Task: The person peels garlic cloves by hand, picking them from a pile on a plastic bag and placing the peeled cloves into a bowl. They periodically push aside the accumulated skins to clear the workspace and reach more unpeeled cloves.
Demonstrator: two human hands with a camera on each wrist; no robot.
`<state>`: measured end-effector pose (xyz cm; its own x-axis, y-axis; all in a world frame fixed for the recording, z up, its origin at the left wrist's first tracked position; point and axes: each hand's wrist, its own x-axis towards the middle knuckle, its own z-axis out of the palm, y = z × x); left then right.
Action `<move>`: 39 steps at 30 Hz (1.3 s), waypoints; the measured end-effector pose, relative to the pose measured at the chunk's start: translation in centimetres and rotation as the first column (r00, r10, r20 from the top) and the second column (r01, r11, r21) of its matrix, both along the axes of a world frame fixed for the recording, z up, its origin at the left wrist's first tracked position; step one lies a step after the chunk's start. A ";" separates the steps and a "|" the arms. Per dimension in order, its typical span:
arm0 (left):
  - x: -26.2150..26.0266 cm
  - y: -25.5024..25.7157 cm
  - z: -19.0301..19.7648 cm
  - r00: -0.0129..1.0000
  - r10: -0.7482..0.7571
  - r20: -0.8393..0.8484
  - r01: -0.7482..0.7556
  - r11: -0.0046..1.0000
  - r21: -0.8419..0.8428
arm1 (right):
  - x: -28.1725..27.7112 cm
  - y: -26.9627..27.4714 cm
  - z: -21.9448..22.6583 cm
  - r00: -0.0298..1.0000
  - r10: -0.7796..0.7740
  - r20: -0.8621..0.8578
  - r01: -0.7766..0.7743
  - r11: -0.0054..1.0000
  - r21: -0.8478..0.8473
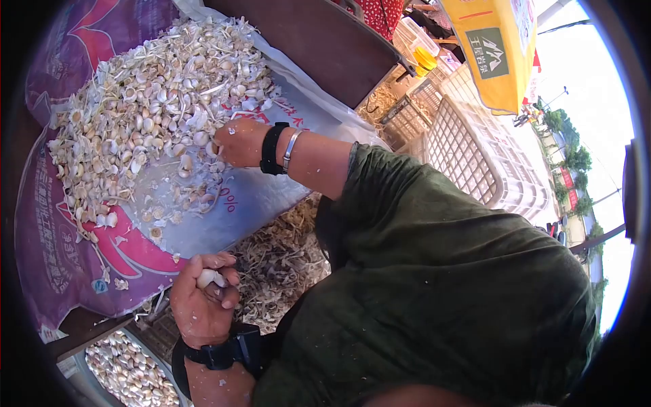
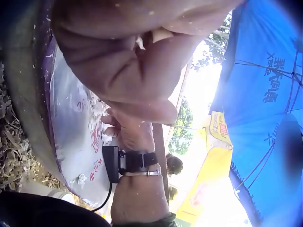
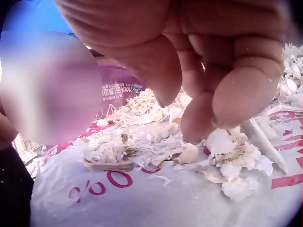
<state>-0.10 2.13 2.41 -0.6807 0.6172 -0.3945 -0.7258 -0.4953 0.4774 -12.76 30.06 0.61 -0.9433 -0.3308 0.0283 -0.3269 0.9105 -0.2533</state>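
Observation:
Garlic cloves and loose skins lie in a large pile on a printed plastic sack. In the head view the left hand is palm up near the sack's lower edge, its fingers curled round a whitish garlic piece. The left wrist view shows this hand close up, with a bit of white between its fingers. At the pile's edge the right hand reaches down. Its fingertips touch or hover just over skins in the right wrist view, thumb and fingers apart; nothing held shows.
A tub of cloves stands at the head view's lower left. Dry skins cover the ground between sack and body. White plastic crates stand beyond the right arm, near a yellow umbrella. A dark board borders the sack.

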 end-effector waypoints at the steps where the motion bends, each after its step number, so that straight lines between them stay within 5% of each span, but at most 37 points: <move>1: -0.2 -0.1 -0.1 1.000 0.023 0.010 -0.023 0.999 -0.027 | -0.7 -0.2 -0.3 0.995 -0.040 0.090 0.030 0.993 0.110; 6: -0.4 -0.3 0.0 0.997 0.073 -0.014 -0.074 0.994 -0.079 | -1.9 -0.6 0.2 0.979 -0.040 0.198 -0.013 0.967 0.256; 9: -0.2 0.2 0.6 0.993 0.117 -0.023 -0.119 0.982 -0.150 | -0.9 -0.5 0.9 0.966 -0.049 0.255 0.046 0.999 0.017; 10: -0.1 0.3 0.3 0.992 0.119 -0.043 -0.123 0.985 -0.124 | 1.0 -1.0 1.9 0.874 -0.022 0.486 0.255 0.872 -0.418; 11: 0.0 0.4 0.1 0.990 0.122 -0.066 -0.128 0.987 -0.098 | 2.8 -1.7 3.0 0.752 0.125 0.647 0.501 0.529 -0.685; 12: 0.0 0.5 0.2 0.990 0.123 -0.071 -0.129 0.986 -0.101 | 3.9 -2.2 3.3 0.755 0.127 0.643 0.498 0.527 -0.689; 14: 0.3 0.5 0.4 0.987 0.127 -0.098 -0.138 0.983 -0.119 | 5.8 -3.4 3.6 0.671 0.482 0.563 0.489 0.284 -0.825; 19: 0.7 0.4 0.1 0.978 0.099 -0.183 -0.113 0.991 -0.067 | 9.5 -6.1 4.7 0.651 0.541 0.532 0.470 0.264 -0.842; 29: 1.1 -0.5 0.6 0.950 0.115 -0.291 -0.183 0.958 -0.219 | 11.5 -9.0 5.7 0.668 0.534 0.519 0.292 0.453 -0.842; 32: 1.5 -0.6 1.2 0.946 0.195 -0.260 -0.240 0.959 -0.152 | 12.6 -10.3 5.9 0.731 0.452 0.511 0.336 0.414 -0.846; 39: 1.7 -3.0 -1.7 0.969 0.226 -0.101 -0.217 0.972 0.087 | 14.5 -12.0 6.2 0.858 0.394 0.329 0.080 0.530 -0.844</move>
